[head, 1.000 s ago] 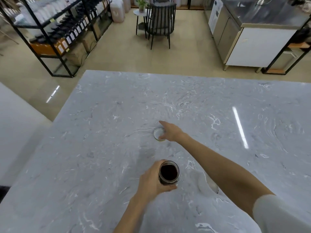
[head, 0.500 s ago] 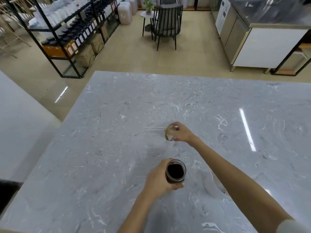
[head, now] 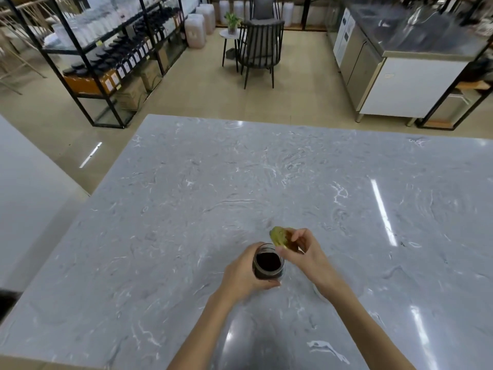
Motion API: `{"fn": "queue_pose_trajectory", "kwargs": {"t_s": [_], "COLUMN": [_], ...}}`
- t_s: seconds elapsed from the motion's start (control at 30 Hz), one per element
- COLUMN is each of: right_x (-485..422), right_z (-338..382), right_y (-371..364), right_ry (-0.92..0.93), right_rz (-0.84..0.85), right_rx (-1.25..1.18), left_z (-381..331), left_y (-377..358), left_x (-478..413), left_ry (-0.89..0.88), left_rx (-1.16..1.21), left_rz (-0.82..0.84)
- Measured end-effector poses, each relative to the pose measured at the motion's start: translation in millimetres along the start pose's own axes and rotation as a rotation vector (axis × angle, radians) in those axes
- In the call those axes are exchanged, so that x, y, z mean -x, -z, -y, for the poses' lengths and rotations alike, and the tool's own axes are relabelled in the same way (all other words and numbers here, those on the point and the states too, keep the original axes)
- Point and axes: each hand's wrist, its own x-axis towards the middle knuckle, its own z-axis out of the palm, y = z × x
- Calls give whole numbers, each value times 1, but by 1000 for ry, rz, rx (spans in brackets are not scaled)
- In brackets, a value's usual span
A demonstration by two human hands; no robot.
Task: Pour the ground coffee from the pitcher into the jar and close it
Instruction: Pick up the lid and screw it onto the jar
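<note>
A small glass jar (head: pixel 268 265) filled with dark ground coffee stands on the grey marble table (head: pixel 186 209), its mouth uncovered. My left hand (head: pixel 241 273) is wrapped around its left side. My right hand (head: pixel 304 252) pinches a gold-coloured lid (head: pixel 278 236) by its edge, tilted, just above and behind the jar's right rim. Part of the lid is hidden by my fingers. No pitcher shows in the head view.
Beyond the table's far edge are a black shelf rack (head: pixel 106 57) with bottles at the left, a dark chair (head: pixel 260 46) with a small side table, and a steel counter (head: pixel 405 62) at the right. A white surface (head: pixel 24 198) lies left of the table.
My right hand picked the lid up off the table farther out and brought it back toward me, to just over the jar. My left hand kept hold of the jar.
</note>
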Motion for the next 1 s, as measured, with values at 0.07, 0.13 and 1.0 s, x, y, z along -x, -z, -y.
{"fn": "queue_pose_trajectory", "kwargs": {"t_s": [0.07, 0.13, 1.0], "right_x": [8, 12, 0], "right_z": [-11, -18, -26], "right_y": [-4, -6, -10], "right_ry": [149, 236, 249], "right_rz": [68, 95, 153], "right_rx": [223, 368, 567], "left_z": [-1, -3, -7], "left_y": [0, 0, 4], "left_x": [-2, -6, -2], "left_ry": [-7, -40, -67], "left_rx": [22, 43, 97], "left_rz": [18, 39, 10]}}
